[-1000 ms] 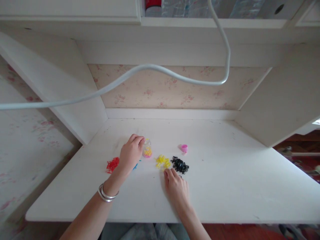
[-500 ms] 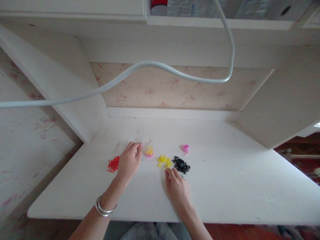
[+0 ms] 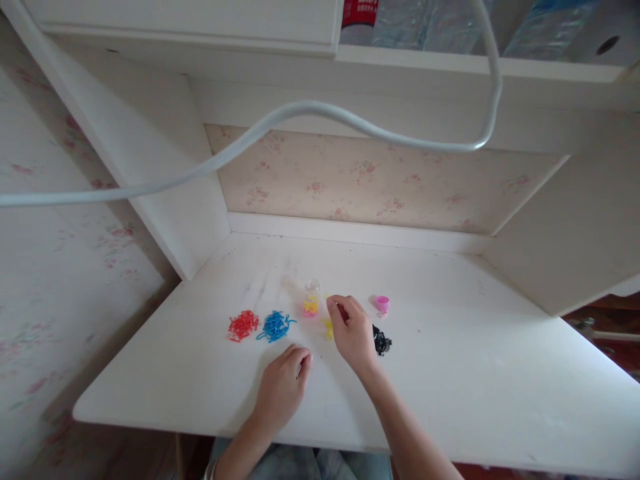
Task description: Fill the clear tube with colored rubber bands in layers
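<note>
Right hand (image 3: 353, 333) moved toward jar (image 3: 312, 288), fingers (image 3: 338, 304) pinching yellow band (image 3: 325, 296); left hand (image 3: 283, 385) fingers pressed together; white desk (image 3: 465, 380), floral wallpaper (image 3: 330, 175).

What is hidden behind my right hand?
Yellow pieces show past the left edge of your right hand, and part of a black pile past its right edge. The hand covers what lies between, so their full extent can't be seen.
</note>
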The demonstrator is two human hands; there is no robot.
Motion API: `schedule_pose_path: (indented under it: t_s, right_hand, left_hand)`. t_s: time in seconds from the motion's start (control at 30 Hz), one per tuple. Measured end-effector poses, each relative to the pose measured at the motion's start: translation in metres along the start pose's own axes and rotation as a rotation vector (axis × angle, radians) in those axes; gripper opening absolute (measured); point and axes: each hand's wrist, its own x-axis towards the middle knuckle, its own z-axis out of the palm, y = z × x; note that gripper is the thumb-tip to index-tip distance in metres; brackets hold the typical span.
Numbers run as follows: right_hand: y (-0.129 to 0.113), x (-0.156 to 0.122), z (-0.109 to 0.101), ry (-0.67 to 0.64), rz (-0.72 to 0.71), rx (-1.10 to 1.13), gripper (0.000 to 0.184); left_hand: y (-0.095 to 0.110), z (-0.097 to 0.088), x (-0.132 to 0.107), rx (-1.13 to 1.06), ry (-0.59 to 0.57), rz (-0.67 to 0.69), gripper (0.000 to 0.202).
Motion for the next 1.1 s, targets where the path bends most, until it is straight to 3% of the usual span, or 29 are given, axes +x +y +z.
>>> schedule_pose_path:
  t_s: [0.23, 0.7, 0.9, 1.1]
  right_hand:
    - [-0.013, 0.042, 0.011, -0.018, -0.089, -0.031, 0.025]
    - [-0.012, 0.051, 0.015, -0.029, -0.098, -0.065, 0.026]
    - [-0.001, 0.035, 0.005, 0.014, -0.015, -0.071, 0.027]
    - [0.030, -0.016, 0.000, -0.032, 0.177, -0.049, 0.030]
  left_hand:
    - [-0.003, 0.000, -0.001, 0.000, -0.006, 0.026, 0.025]
    - [-0.008, 0.001, -0.002, -0.018, 0.019, 0.000, 0.024]
    - [-0.007, -0.001, -0.002, -0.007, 0.014, 0.004, 0.024]
    - [0.000, -0.003, 0.001, 0.071, -0.001, -0.004, 0.025]
